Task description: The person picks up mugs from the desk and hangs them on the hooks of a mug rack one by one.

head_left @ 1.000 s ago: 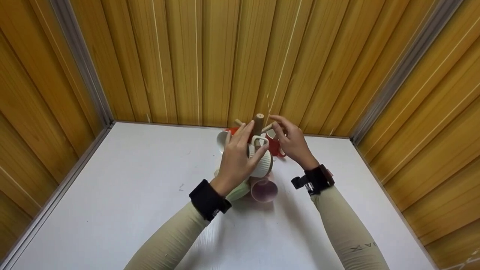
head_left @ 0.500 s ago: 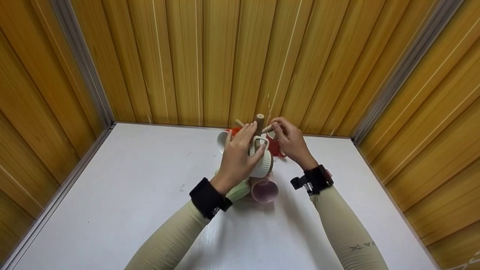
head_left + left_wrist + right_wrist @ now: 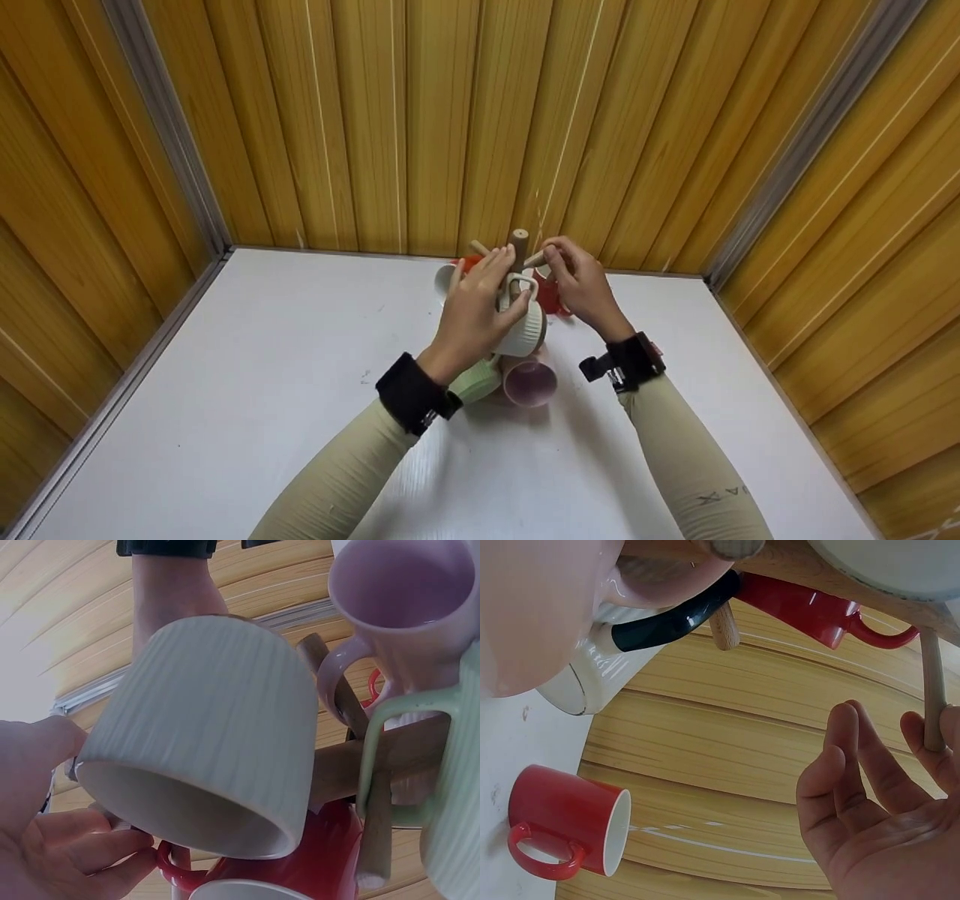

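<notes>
A wooden mug stand (image 3: 520, 244) with angled pegs rises at the back middle of the table. My left hand (image 3: 471, 315) lies along its upper part, fingers nearly straight with their tips at the post. The left thumb is by the handle of a white ribbed mug (image 3: 523, 334), which hangs from a front peg. My right hand (image 3: 587, 285) pinches the end of a right-hand peg (image 3: 934, 690) between thumb and a finger, the other fingers loosely bent. A red mug (image 3: 322, 855) hangs close to my left fingers in the left wrist view.
Lower on the stand hang a pink mug (image 3: 531, 382) and a green ribbed mug (image 3: 476, 381). A mug with a black handle (image 3: 675, 626) shows in the right wrist view. Another red mug (image 3: 562, 817) stands on the white table. Wood-patterned walls (image 3: 465, 127) enclose the table.
My right fingers have drawn in from a spread position and now pinch the peg end. My left hand and the white mug have hardly moved.
</notes>
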`<action>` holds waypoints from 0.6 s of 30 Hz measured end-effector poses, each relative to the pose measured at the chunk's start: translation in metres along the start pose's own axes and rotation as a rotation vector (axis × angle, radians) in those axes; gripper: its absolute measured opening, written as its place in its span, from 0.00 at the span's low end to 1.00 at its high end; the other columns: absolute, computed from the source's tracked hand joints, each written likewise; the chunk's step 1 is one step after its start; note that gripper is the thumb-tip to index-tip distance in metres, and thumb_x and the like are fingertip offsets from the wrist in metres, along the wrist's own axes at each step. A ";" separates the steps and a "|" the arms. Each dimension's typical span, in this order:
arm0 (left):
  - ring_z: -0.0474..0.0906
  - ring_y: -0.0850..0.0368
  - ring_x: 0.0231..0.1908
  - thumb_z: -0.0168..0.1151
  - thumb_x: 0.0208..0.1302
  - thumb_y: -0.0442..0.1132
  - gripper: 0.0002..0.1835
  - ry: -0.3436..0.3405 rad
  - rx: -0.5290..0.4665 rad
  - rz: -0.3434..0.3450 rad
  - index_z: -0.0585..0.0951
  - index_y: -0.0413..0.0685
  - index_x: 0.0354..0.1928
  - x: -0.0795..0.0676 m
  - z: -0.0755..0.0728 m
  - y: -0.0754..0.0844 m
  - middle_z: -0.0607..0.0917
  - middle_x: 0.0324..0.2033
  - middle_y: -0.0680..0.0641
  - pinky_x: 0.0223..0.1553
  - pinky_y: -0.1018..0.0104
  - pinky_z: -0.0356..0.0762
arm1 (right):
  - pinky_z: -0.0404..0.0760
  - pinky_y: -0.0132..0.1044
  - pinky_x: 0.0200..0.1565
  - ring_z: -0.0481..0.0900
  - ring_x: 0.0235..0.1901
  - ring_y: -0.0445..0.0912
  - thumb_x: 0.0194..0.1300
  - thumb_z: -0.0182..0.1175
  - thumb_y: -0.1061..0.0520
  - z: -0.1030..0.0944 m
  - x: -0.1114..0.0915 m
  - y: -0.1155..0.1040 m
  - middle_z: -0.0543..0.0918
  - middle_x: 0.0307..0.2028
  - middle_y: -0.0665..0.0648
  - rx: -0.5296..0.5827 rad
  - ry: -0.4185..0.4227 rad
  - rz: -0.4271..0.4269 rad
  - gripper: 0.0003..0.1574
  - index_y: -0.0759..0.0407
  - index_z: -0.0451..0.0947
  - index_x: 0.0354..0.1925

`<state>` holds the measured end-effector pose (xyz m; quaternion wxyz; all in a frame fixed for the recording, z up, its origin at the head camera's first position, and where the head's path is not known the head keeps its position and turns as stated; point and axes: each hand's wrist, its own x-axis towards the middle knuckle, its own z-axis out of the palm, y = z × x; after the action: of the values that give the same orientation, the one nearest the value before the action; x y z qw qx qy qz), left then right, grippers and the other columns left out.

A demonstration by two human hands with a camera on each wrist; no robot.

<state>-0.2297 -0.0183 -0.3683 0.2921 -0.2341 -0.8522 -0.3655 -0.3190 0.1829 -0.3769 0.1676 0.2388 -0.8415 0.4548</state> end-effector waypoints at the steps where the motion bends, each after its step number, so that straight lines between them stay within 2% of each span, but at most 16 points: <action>1: 0.68 0.46 0.71 0.66 0.70 0.44 0.32 -0.002 0.001 0.000 0.73 0.36 0.70 0.000 0.000 0.000 0.75 0.69 0.41 0.75 0.37 0.48 | 0.79 0.38 0.34 0.81 0.30 0.48 0.82 0.49 0.47 0.000 0.000 0.000 0.88 0.38 0.53 0.000 0.001 0.000 0.20 0.58 0.80 0.52; 9: 0.69 0.47 0.71 0.67 0.69 0.44 0.31 -0.010 0.010 0.009 0.74 0.37 0.70 -0.001 0.000 0.000 0.75 0.69 0.41 0.74 0.36 0.49 | 0.79 0.37 0.35 0.81 0.32 0.47 0.82 0.49 0.45 -0.001 -0.004 -0.001 0.89 0.40 0.50 0.002 0.015 -0.013 0.19 0.56 0.81 0.51; 18: 0.70 0.47 0.70 0.68 0.68 0.44 0.31 0.013 0.015 0.027 0.75 0.37 0.69 -0.002 0.000 0.001 0.76 0.68 0.42 0.74 0.37 0.50 | 0.78 0.34 0.35 0.80 0.30 0.46 0.82 0.50 0.48 -0.002 -0.005 -0.002 0.89 0.40 0.50 0.033 0.015 -0.017 0.17 0.56 0.81 0.50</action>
<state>-0.2277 -0.0186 -0.3691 0.3041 -0.2410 -0.8498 -0.3567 -0.3137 0.1845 -0.3771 0.1738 0.2453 -0.8304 0.4691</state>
